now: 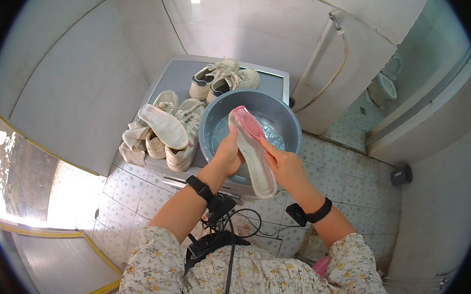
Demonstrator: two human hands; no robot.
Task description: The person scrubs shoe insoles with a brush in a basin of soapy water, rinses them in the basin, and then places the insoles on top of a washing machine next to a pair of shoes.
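Note:
My left hand [228, 154] is closed around the left side of a white shoe insole [260, 172], which hangs tilted lengthwise above the grey basin [208, 128]. My right hand [287, 168] grips a pink scrubbing brush [248, 123] by its handle. The brush head lies against the upper part of the insole; its bristles are hidden. Water [272, 132] shows inside the basin. Left of it, a second white insole [164, 127] rests on a pair of off-white sneakers [190, 117]. Another off-white pair [222, 71] stands behind the basin.
The basin and shoes stand on a grey-topped unit [178, 69] against the tiled wall. A pale cloth [132, 143] drapes over its left edge. A hose [344, 57] hangs from a wall tap. To the right are a toilet [385, 88] and a dark bin [401, 175]. Black cables [246, 222] dangle before me.

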